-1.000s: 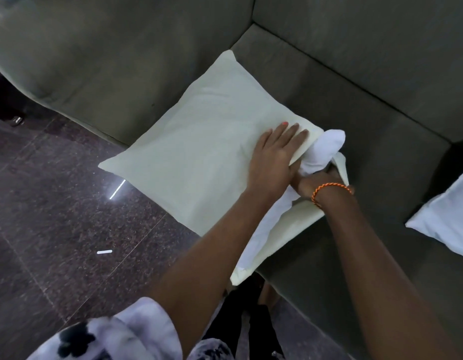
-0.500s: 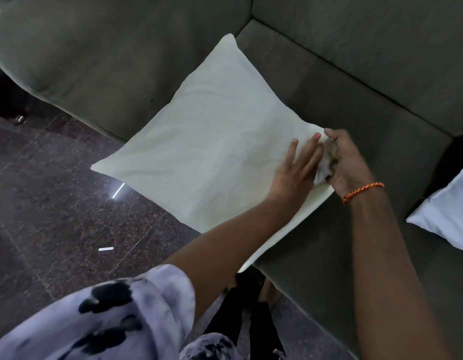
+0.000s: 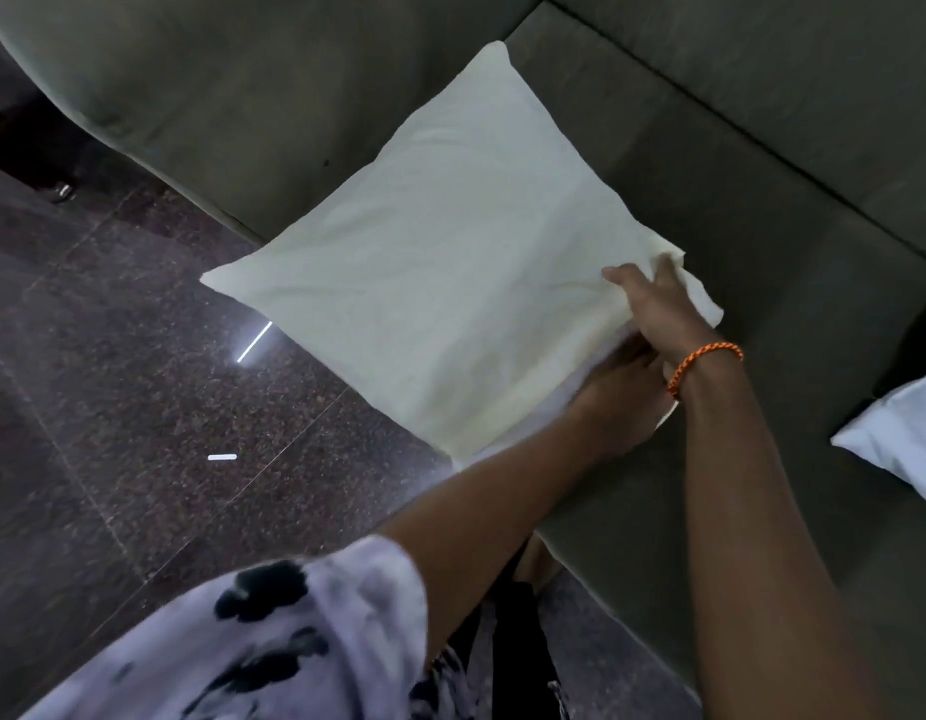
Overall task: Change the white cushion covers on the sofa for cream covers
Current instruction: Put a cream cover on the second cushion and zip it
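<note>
My right hand (image 3: 658, 309) pinches the open edge of the cream cover (image 3: 450, 283) on the sofa (image 3: 762, 241) seat, my left hand (image 3: 617, 402) tucks underneath, grip hidden, so this cushion's nearly done while a white cushion (image 3: 902, 444) waits

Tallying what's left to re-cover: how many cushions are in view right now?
2. The cream-covered cushion lies on the sofa seat by the armrest, under both hands. A white cushion is at the frame's right edge, partly cut off. Others may be out of frame.
</note>
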`<state>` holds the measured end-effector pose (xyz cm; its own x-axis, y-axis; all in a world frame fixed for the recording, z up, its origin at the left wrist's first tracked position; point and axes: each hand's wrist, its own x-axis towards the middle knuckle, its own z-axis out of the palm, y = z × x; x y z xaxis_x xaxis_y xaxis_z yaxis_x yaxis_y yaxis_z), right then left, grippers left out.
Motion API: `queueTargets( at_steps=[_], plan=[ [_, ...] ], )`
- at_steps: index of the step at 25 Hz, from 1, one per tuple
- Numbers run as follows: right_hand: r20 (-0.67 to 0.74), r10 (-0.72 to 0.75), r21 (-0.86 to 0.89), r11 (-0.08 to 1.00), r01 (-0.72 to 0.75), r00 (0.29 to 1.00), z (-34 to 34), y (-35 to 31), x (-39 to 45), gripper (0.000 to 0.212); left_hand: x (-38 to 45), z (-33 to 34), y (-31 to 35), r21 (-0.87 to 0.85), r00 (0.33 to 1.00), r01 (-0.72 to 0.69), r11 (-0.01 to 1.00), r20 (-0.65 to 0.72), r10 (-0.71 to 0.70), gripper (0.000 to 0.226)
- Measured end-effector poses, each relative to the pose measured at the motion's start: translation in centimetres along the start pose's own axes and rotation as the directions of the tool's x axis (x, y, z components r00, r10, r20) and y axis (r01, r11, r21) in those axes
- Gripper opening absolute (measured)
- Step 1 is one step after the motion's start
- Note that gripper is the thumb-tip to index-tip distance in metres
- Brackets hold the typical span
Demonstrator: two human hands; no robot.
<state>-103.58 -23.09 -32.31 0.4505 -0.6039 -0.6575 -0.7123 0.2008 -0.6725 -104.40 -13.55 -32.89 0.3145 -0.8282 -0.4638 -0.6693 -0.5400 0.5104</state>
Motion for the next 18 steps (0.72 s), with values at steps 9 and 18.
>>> queueTargets(
  at_steps=[9, 18],
  plan=[
    [-0.112, -0.239, -0.082, 0.970, 0.231, 0.965, 2.9, 3.6, -0.5, 0.084, -10.7, 7.7, -3.9, -0.174, 0.936, 0.338, 0.925, -0.043, -0.350, 0.055],
    [-0.432, -0.525, -0.302, 0.850, 0.432, 0.733, 7.1, 7.1, -5.6, 0.045, -14.0, 7.8, -4.0, -0.027, 0.816, 0.543, 0.840, -0.222, -0.534, 0.018]
  ],
)
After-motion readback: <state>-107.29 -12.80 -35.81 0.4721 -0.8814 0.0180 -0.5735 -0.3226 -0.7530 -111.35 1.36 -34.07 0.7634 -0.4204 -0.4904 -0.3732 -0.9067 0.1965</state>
